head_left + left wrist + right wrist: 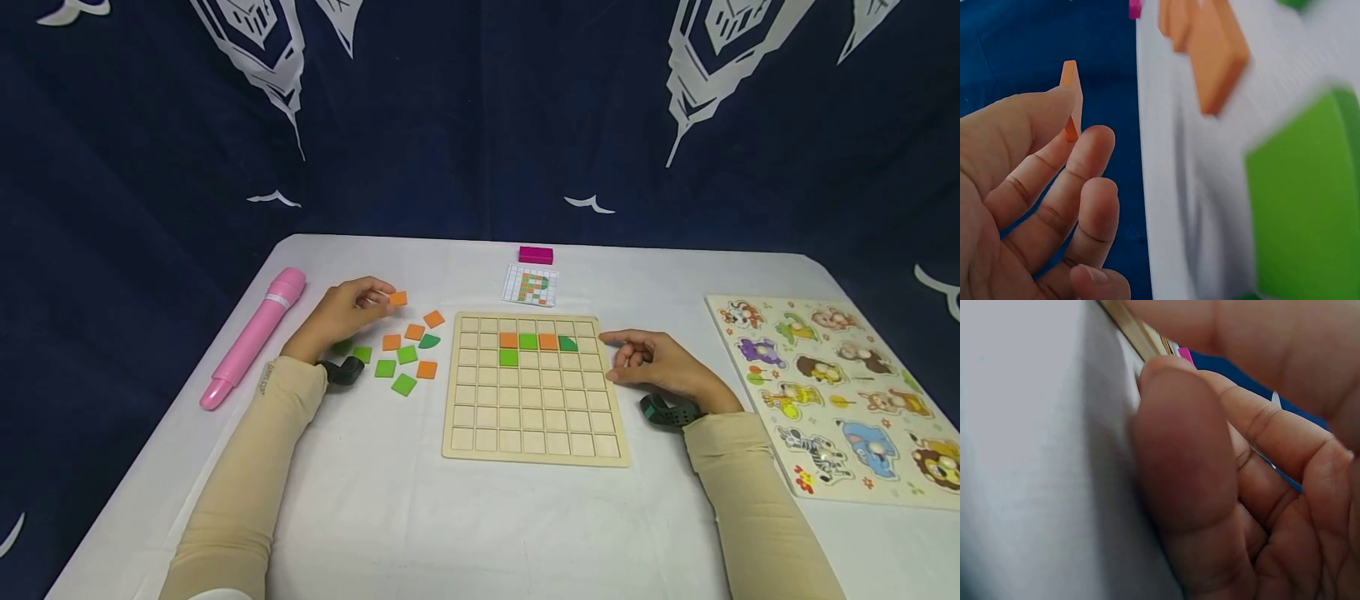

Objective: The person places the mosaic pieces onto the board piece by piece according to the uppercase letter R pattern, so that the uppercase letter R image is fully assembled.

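My left hand pinches an orange square tile between thumb and finger; the left wrist view shows the tile on edge at the thumb tip. Below and right of that hand lie several loose orange and green tiles. The wooden grid board holds a row of orange, green, orange and a dark green curved piece, with a green square under the row's left end. My right hand rests at the board's right edge, index finger and thumb near it; the right wrist view shows its bent fingers close up.
A pattern card and a magenta block lie behind the board. A pink microphone-shaped object lies at the left. An animal puzzle board is at the right. Navy cloth hangs behind the table.
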Demonstrator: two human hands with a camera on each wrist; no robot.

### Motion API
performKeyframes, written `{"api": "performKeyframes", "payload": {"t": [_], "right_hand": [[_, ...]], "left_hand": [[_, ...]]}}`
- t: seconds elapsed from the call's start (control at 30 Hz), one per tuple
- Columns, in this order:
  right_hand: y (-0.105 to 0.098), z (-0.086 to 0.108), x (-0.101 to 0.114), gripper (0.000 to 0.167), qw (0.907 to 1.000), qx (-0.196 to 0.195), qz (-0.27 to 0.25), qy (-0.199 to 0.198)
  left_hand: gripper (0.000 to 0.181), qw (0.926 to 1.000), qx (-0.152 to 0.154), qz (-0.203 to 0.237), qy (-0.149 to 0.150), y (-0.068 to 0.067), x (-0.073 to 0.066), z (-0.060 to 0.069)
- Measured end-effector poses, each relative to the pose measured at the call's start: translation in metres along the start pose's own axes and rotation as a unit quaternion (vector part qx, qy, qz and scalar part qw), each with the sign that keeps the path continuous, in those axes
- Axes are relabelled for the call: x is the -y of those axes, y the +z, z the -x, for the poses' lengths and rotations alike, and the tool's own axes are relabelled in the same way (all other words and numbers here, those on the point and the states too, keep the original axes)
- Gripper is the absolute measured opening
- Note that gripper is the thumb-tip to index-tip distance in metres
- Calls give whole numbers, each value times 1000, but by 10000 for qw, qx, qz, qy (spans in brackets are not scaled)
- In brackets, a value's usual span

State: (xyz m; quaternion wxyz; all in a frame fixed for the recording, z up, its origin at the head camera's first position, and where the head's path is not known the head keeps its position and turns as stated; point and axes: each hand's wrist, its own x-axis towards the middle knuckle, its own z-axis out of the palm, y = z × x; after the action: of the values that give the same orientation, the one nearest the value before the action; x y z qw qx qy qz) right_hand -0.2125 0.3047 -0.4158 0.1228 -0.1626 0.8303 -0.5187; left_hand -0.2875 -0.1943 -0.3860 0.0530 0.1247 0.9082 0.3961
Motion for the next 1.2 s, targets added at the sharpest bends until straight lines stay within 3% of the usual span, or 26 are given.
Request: {"api": "performKeyframes", "payload": {"t": [0.27,0.67,0.93,1.2], "right_hand": [[0,1,-1,63,10000,2,-15,-36],[1,1,-4,62,10000,-12,-14,-44],[1,1,-3,62,10000,-31,14,-74],[-1,0,-2,63,10000,-4,56,17]], "left_hand": [[36,9993,183,164,282,10,-24,5],[35,9966,573,424,422,47,-62,15],[32,9947,789,408,521,75,-79,22],[29,9941,830,225,657,91,-90,28]]}}
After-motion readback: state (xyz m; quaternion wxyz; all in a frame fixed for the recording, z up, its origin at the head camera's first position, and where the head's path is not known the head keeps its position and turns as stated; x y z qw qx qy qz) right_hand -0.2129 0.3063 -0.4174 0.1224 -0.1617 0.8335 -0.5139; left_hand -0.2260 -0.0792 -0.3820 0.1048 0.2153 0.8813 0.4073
